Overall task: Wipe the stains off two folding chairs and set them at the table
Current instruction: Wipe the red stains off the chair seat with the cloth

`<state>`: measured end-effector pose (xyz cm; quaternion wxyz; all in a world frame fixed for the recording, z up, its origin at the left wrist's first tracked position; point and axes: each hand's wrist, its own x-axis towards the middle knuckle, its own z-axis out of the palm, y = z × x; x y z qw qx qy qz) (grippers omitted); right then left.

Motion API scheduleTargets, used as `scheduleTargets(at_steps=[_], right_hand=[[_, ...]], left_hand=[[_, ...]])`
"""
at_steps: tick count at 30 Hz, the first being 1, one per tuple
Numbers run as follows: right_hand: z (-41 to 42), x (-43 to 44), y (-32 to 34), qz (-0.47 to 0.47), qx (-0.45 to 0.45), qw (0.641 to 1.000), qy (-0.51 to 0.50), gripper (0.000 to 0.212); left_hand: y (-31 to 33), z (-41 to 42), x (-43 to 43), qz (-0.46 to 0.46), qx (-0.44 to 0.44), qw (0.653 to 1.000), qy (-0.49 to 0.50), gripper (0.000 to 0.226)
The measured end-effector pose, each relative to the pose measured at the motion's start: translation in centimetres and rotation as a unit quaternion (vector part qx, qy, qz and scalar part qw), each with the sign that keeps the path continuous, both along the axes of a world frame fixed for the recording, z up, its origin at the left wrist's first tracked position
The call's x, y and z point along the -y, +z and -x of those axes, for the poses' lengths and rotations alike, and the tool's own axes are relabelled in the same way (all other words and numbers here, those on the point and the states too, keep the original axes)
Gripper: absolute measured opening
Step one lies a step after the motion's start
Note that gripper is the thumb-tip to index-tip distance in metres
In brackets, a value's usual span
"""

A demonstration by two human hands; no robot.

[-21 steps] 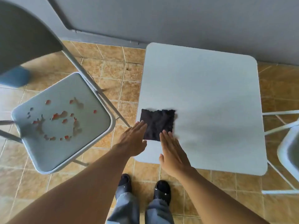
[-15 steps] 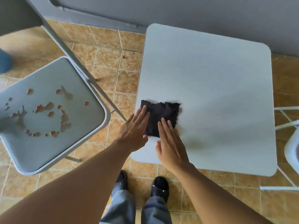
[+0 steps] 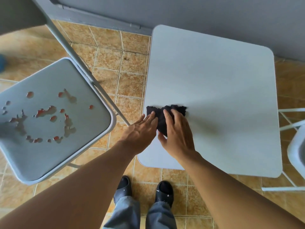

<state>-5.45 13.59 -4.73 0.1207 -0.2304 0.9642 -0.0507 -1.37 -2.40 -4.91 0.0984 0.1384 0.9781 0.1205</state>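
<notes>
A dark cloth [image 3: 160, 115] lies bunched near the left front edge of the white table [image 3: 214, 90]. My right hand [image 3: 177, 131] curls over the cloth, fingers on top and thumb under its near corner, gripping it. My left hand [image 3: 142, 129] lies flat with fingertips on the cloth's left edge. To the left stands a grey folding chair [image 3: 92, 129] whose seat carries several red and brown stains [image 3: 44, 116]. The rim of a second white chair [image 3: 295, 146] shows at the right edge.
A grey wall [image 3: 198, 14] runs along the back behind the table. The floor is orange-brown tile [image 3: 130, 75]. My feet in black slippers [image 3: 163, 190] stand just in front of the table. The left chair's backrest [image 3: 16, 12] fills the top left corner.
Both hands slid forward onto the cloth. My right hand went from flat to curled, bunching the cloth up. The view shifted slightly, bringing the stained chair closer.
</notes>
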Motion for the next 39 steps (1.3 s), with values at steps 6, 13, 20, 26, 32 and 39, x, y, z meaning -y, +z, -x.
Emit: scheduleTargets(at_steps=[6, 13, 20, 26, 32, 39], right_hand=[[-0.8, 2.8, 1.7, 0.069, 0.142, 0.987, 0.028, 0.057], [-4.2, 6.8, 2.9, 0.14, 0.132, 0.981, -0.002, 0.053], [-5.3, 13.8, 2.0, 0.217, 0.158, 0.962, -0.043, 0.044], [-4.8, 19.3, 0.8, 0.226, 0.197, 0.954, 0.005, 0.044], [-4.9, 23.4, -1.0, 0.207, 0.2, 0.957, 0.033, 0.047], [-8.2, 26.1, -4.8, 0.206, 0.218, 0.954, 0.018, 0.048]], left_hand=[[2.6, -2.7, 2.4, -0.056, -0.019, 0.998, 0.03, 0.047], [2.5, -7.5, 7.5, -0.071, 0.129, 0.956, 0.253, 0.068], [0.7, -13.2, 12.2, -0.034, 0.16, 0.918, 0.361, 0.067], [-0.4, -16.6, 16.0, -0.013, 0.158, 0.885, 0.438, 0.079], [-1.8, -19.8, 19.0, -0.012, 0.168, 0.85, 0.5, 0.076], [-5.0, -23.1, 22.2, -0.026, 0.164, 0.814, 0.556, 0.071]])
